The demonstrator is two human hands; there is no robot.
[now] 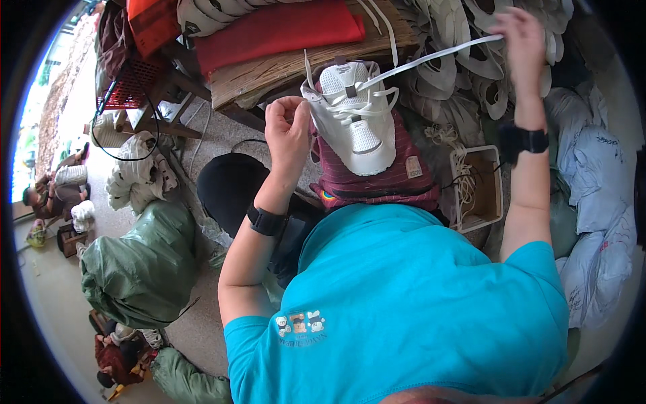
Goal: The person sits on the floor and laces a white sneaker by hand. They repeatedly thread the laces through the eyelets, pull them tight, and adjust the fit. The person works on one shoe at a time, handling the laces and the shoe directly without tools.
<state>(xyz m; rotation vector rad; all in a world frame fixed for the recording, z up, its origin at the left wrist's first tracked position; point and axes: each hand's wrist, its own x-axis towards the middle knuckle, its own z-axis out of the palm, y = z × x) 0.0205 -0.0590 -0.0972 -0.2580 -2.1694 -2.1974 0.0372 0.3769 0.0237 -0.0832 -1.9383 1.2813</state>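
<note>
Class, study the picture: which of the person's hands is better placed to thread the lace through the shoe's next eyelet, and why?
Probably the left hand: it rests at the white shoe upper beside the eyelets. The right hand is raised far off, pulling the white lace taut.

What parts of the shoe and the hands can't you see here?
- Head view: the white shoe upper hides its own underside.
- The left hand curls over the shoe's edge, so its grip is hidden.
- The right hand is motion-blurred; its fingertips on the white lace are unclear.
- The cardboard box contents are too small.
</note>
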